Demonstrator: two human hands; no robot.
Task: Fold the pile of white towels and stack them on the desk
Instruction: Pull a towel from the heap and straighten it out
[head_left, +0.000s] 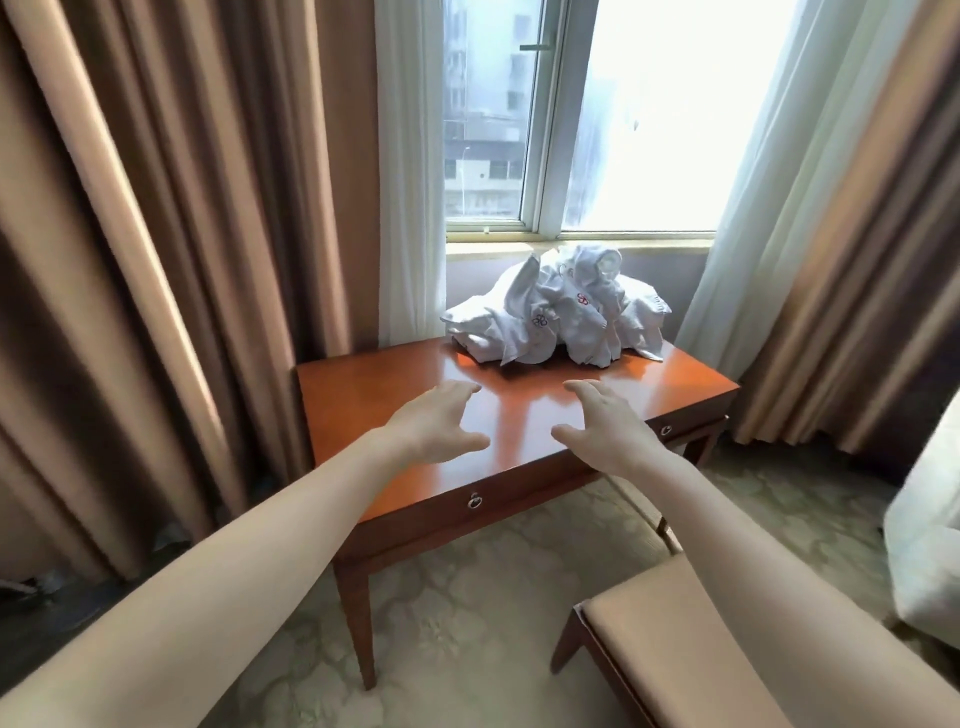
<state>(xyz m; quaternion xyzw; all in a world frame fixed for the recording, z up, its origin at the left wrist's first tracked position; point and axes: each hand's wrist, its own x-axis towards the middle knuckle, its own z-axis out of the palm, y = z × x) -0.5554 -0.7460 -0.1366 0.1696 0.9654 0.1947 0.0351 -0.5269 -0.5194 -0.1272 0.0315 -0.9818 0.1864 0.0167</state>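
Note:
A crumpled pile of white towels (558, 314) with small embroidered logos lies at the far edge of a glossy reddish-brown desk (374, 395), below the window. My left hand (441, 423) and my right hand (602, 428) hover side by side above the desk's middle, short of the pile. Both have their fingers spread and slightly bent, and neither holds anything or touches the towels.
Brown curtains (171, 249) hang left and right of the desk, with white sheers by the window (571, 130). A padded stool (691, 639) stands at the lower right on the patterned carpet. White bedding (930, 530) shows at the right edge.

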